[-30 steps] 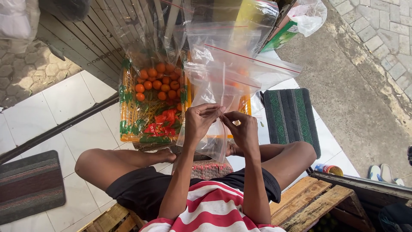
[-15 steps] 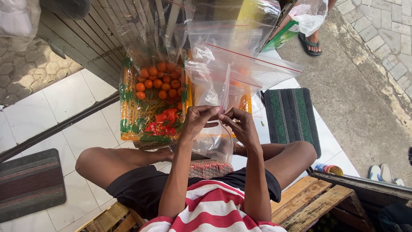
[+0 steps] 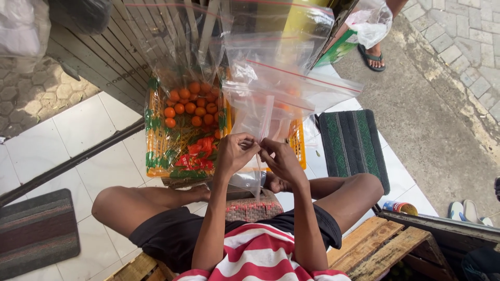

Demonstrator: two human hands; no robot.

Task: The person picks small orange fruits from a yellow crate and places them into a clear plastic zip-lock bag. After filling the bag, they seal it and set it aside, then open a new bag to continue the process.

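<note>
White tiled floor, orange crate, green mat, striped mat

Single head camera, looking steeply down, close over lap and tiled floor.

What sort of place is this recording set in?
Probably a small roadside fruit stall: a yellow plastic crate of small orange fruits sits on white floor tiles beside grey paved street, with clear plastic bags hanging overhead.

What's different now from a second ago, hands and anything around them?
A passer-by's sandalled foot and white plastic bag have come into view at top right. Left hand and right hand still pinch the clear zip bag, barely shifted. The basket of orange fruit and green mat stayed put.
</note>
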